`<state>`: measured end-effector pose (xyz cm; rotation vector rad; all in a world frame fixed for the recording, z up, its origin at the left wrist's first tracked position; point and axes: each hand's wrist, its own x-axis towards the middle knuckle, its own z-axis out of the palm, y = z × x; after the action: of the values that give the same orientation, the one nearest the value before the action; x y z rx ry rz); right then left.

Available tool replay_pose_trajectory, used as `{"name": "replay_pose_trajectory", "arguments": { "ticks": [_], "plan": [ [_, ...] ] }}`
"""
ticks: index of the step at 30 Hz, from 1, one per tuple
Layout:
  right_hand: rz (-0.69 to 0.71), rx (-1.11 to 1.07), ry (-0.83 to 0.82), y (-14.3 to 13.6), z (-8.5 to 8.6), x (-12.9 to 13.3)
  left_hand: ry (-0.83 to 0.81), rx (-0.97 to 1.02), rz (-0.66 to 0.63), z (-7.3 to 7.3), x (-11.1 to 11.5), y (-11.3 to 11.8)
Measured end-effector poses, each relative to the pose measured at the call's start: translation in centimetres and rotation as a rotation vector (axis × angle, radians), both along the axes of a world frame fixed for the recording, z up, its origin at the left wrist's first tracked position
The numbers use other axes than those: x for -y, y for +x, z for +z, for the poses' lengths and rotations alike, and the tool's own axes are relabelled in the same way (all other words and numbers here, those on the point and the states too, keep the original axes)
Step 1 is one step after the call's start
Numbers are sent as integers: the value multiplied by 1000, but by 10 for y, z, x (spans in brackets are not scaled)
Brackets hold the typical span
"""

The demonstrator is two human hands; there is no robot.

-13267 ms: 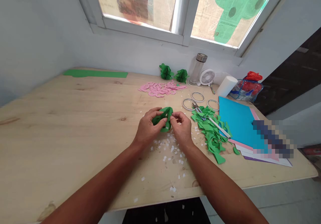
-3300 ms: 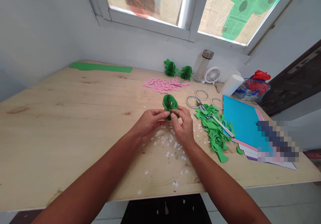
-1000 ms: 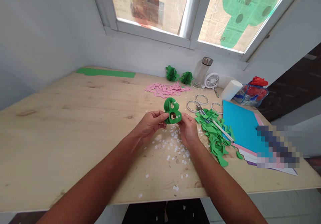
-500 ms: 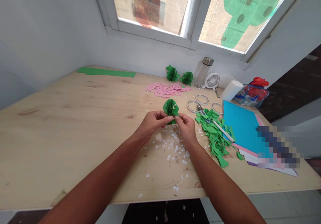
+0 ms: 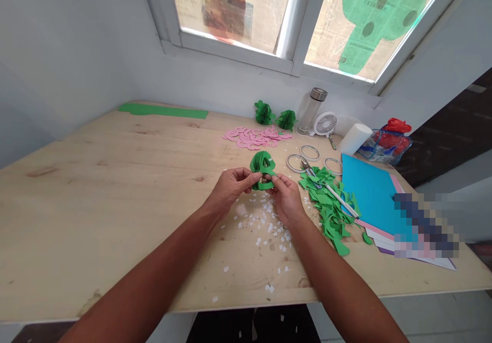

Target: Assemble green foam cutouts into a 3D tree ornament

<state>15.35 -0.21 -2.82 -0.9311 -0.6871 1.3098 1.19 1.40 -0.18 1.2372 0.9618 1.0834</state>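
Observation:
Between my hands, above the wooden table (image 5: 126, 189), is a layered green paper cutout (image 5: 261, 159) with its leaves fanned and a gap through its middle. My left hand (image 5: 235, 185) pinches its left side between thumb and fingers. On the right side, my right hand (image 5: 285, 194) grips a leaf edge with thumb and forefinger. Small white paper bits (image 5: 265, 225) lie scattered below my hands. Beyond the cutout lies a heap of pink paper cutouts (image 5: 255, 137). Two finished-looking green paper shapes (image 5: 264, 113) stand fanned out behind that heap.
Right of my hands are green paper scraps (image 5: 332, 215), scissors (image 5: 307, 167), a white pen (image 5: 342, 200) and tape rolls (image 5: 309, 152). Coloured sheets (image 5: 372, 194) lie further right. A bottle (image 5: 311, 109), a small fan (image 5: 325, 123) and a white roll (image 5: 355, 138) stand near the wall.
The green paper cutout has opened wider on its right side, where a leaf now spreads toward my right hand. Both hands have shifted only slightly.

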Motion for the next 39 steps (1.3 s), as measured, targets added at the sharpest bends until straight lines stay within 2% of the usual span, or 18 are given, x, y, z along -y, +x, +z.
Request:
{"name": "replay_pose_trajectory", "arguments": {
  "ticks": [8, 16, 22, 27, 35, 39],
  "plan": [
    [19, -37, 16, -1, 0, 0, 219, -113, 196, -8, 1, 4],
    [99, -4, 45, 0, -1, 1, 133, 22, 310, -2, -2, 1],
    [173, -52, 56, -1, 1, 3, 108, 153, 201, -9, -8, -3],
    [224, -136, 31, 0, 3, 4, 42, 238, 49, -6, -9, -4],
    [271, -285, -17, 3, 4, 3, 2, 378, -5, 3, -3, -3],
    [277, -312, -10, 3, 4, 3, -48, 416, 11, 6, -2, -3]
  ]
}}
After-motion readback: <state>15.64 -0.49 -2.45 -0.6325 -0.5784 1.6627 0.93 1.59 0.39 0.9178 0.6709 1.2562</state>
